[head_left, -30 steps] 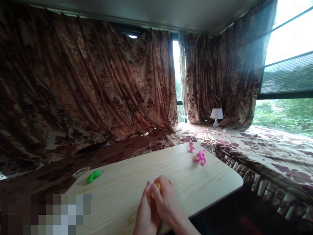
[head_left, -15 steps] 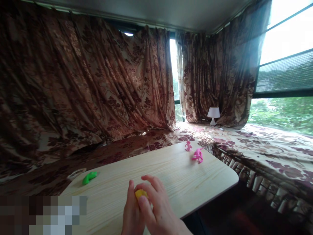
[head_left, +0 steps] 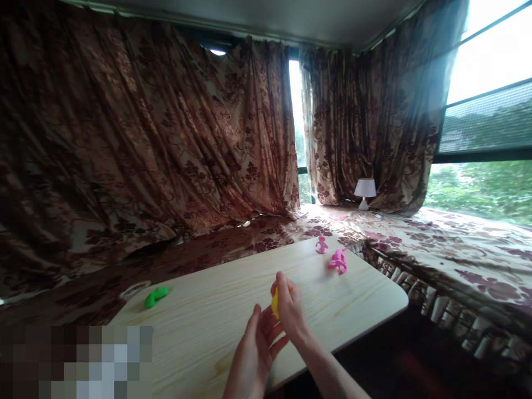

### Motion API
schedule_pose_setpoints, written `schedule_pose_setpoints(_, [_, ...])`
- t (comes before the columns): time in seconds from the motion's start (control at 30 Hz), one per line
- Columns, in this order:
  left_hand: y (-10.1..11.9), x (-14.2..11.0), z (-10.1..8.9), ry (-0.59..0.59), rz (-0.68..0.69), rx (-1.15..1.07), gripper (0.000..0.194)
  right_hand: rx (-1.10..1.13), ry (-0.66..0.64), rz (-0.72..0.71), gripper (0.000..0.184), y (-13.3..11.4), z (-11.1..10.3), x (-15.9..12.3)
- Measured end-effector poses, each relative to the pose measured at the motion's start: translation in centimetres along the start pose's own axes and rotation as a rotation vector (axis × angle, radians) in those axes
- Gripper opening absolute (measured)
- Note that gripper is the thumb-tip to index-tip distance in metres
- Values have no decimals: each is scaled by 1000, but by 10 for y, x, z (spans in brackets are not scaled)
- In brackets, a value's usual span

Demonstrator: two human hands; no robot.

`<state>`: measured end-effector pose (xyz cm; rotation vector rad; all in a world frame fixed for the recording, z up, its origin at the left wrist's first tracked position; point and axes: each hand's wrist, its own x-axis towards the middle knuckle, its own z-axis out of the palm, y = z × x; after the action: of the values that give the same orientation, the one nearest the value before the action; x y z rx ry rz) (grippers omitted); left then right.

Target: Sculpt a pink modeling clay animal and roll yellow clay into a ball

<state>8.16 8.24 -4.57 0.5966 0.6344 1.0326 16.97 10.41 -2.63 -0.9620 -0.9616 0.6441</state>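
Observation:
Over the front half of the table, my right hand (head_left: 290, 303) is closed around a small yellow lump (head_left: 275, 302), which looks soft; most of it is hidden by the fingers. My left hand (head_left: 261, 339) is just below and to the left, its thumb raised and fingers apart, the palm turned toward the lump. Its fingers pass behind my right hand, so I cannot tell whether they touch the lump. A bright green curved piece (head_left: 156, 296) lies at the table's left end. Toward the far right are a pink figure (head_left: 321, 245) and a tangled pink piece (head_left: 338, 260).
The pale wooden table (head_left: 208, 293) has rounded corners. Behind it is a surface covered in floral cloth (head_left: 266, 239), with a small white lamp (head_left: 364, 191) at the back right. Floral curtains (head_left: 187, 138) hang along the wall. A pixelated patch covers the lower left.
Both hands have moved right, and my right hand farther from me. The yellow lump, earlier between both hands, is now in my right hand's grip, and my left hand has opened below it.

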Motion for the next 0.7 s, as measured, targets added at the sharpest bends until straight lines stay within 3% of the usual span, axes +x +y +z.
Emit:
schedule_pose_setpoints(0.13, [5, -7, 1, -2, 90, 9, 31, -22, -302, 7, 30, -18, -13, -11])
schedule_pose_setpoints(0.27, [15, -9, -6, 65, 134, -74, 26, -51, -548, 13, 35, -28, -29, -18])
schedule_pose_setpoints(0.4, [20, -14, -7, 51, 203, 83, 33, -158, -557, -102, 41, -26, -31, -25])
schedule_pose_setpoints(0.53, [22, -23, -4, 150, 390, 348, 40, -185, -402, -250, 39, -22, -23, -30])
schedule_pose_setpoints(0.6, [22, -27, -1, 113, 422, 362, 39, -180, -377, -311, 41, -20, -19, -32])
schedule_pose_setpoints(0.7, [21, -31, 4, -1, 379, 340, 34, -179, -467, -326, 44, -19, -15, -35])
